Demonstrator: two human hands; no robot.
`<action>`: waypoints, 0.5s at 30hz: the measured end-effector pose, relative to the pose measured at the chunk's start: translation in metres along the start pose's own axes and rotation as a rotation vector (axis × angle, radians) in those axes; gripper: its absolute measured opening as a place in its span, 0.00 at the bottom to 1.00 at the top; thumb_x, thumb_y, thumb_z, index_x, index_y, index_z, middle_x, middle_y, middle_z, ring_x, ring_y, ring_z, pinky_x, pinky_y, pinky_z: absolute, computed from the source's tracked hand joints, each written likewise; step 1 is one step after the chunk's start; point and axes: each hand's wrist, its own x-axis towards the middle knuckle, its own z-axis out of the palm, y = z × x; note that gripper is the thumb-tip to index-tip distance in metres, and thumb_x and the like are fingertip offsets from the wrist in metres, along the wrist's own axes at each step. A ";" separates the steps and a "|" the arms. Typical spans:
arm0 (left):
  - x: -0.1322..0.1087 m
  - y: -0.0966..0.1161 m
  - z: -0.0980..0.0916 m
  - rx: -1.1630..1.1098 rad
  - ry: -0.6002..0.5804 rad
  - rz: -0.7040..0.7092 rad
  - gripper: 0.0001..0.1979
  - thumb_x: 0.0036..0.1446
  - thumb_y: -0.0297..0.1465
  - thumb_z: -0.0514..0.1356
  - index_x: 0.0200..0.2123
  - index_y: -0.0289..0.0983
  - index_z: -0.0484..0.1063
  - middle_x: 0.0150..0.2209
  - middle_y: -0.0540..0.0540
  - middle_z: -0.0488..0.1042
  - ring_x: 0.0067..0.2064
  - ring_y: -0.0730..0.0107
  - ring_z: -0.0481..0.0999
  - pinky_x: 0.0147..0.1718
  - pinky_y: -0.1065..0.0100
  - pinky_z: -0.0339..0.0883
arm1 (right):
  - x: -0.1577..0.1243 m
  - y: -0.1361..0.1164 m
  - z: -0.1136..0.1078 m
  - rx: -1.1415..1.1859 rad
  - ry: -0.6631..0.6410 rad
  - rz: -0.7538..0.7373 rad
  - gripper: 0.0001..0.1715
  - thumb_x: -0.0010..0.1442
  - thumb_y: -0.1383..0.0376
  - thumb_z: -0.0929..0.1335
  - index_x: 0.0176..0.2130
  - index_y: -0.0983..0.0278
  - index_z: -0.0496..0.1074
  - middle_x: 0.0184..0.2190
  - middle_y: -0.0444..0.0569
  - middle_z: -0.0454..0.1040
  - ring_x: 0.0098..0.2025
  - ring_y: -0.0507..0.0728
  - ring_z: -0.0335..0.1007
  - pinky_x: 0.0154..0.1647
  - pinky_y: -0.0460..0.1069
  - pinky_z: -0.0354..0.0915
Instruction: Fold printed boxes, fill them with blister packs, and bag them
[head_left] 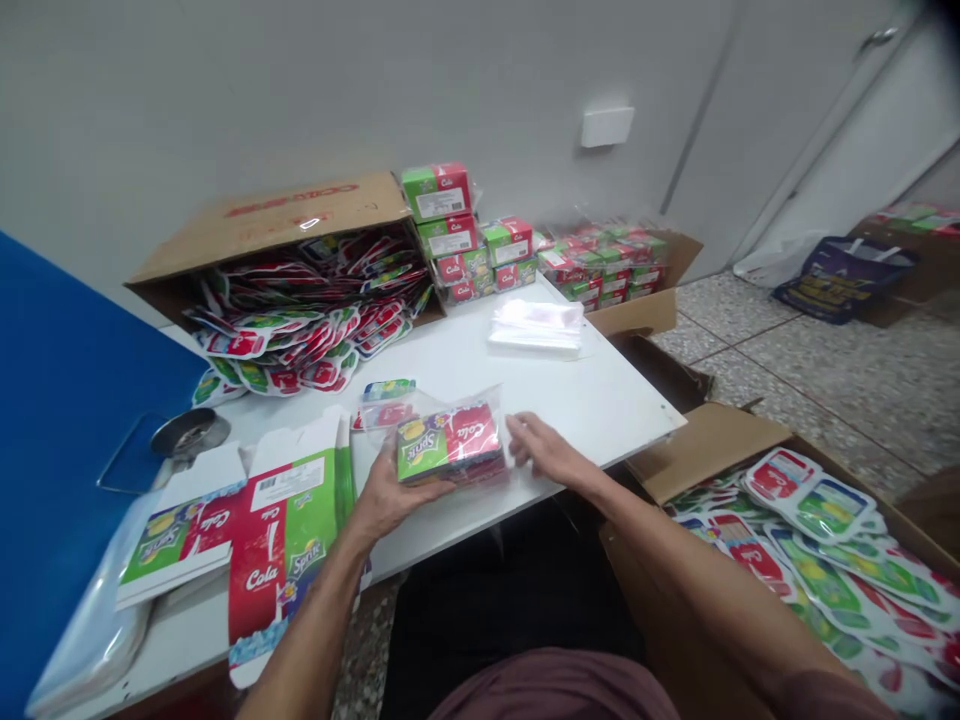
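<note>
My left hand [384, 497] grips the near-left corner of a small stack of green and red Sprite and Cola cards [448, 444] wrapped in a clear plastic bag, on the white table [600, 400]. Just right of the bag, my right hand [541, 449] rests with its fingers stretched toward the bag's right edge, touching the plastic. Flat unfolded Cola and Sprite cartons [262, 535] lie to the left of my left hand.
A tipped cardboard box [277, 225] spills several shaped cards at the back left. Finished small boxes [450, 235] are stacked behind, more in a carton [615, 265]. Clear bags [536, 325] lie mid-table. A carton of cards [817, 530] sits on the floor, right. A tape dispenser [187, 435] stands left.
</note>
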 end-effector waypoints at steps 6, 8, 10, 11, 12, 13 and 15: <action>-0.004 -0.001 0.000 0.011 0.021 -0.020 0.49 0.39 0.42 0.78 0.62 0.39 0.60 0.48 0.43 0.79 0.49 0.47 0.81 0.50 0.46 0.78 | 0.018 0.000 0.033 0.158 0.083 -0.058 0.25 0.67 0.44 0.63 0.31 0.60 0.62 0.17 0.39 0.66 0.18 0.51 0.64 0.20 0.46 0.60; -0.006 0.000 0.000 0.018 0.038 -0.009 0.49 0.39 0.42 0.78 0.61 0.39 0.59 0.48 0.43 0.78 0.49 0.46 0.81 0.50 0.46 0.78 | 0.021 -0.001 0.034 0.212 0.093 -0.106 0.24 0.67 0.46 0.64 0.29 0.60 0.62 0.17 0.38 0.64 0.18 0.50 0.63 0.20 0.45 0.60; -0.008 0.001 0.000 0.033 0.050 0.006 0.49 0.39 0.42 0.78 0.61 0.38 0.59 0.49 0.42 0.78 0.50 0.46 0.81 0.50 0.45 0.77 | 0.023 -0.003 0.032 0.282 0.079 -0.056 0.25 0.67 0.44 0.63 0.30 0.60 0.63 0.19 0.38 0.64 0.17 0.50 0.63 0.19 0.46 0.59; -0.008 0.002 0.000 0.042 0.050 0.013 0.48 0.39 0.43 0.77 0.61 0.39 0.60 0.49 0.42 0.77 0.50 0.45 0.80 0.51 0.45 0.77 | 0.023 -0.004 0.031 0.300 0.071 -0.018 0.27 0.67 0.42 0.62 0.31 0.61 0.64 0.19 0.39 0.65 0.17 0.50 0.63 0.18 0.46 0.59; -0.009 0.002 0.000 0.050 0.049 0.021 0.48 0.39 0.43 0.77 0.61 0.39 0.60 0.50 0.41 0.77 0.51 0.45 0.80 0.51 0.45 0.76 | 0.024 -0.005 0.030 0.300 0.064 0.012 0.28 0.66 0.40 0.61 0.32 0.61 0.65 0.20 0.39 0.66 0.17 0.51 0.64 0.17 0.46 0.59; -0.010 0.003 0.000 0.056 0.049 0.030 0.48 0.40 0.43 0.77 0.61 0.39 0.60 0.51 0.41 0.76 0.52 0.44 0.79 0.53 0.44 0.75 | 0.024 -0.006 0.029 0.283 0.056 0.026 0.29 0.66 0.39 0.61 0.33 0.61 0.65 0.20 0.40 0.66 0.17 0.51 0.64 0.17 0.47 0.59; -0.013 0.004 0.001 0.076 0.053 0.050 0.48 0.40 0.42 0.77 0.62 0.40 0.59 0.54 0.40 0.75 0.55 0.43 0.77 0.56 0.44 0.73 | 0.023 -0.008 0.027 0.240 0.033 -0.006 0.28 0.65 0.40 0.62 0.31 0.61 0.64 0.19 0.40 0.67 0.18 0.52 0.64 0.17 0.47 0.59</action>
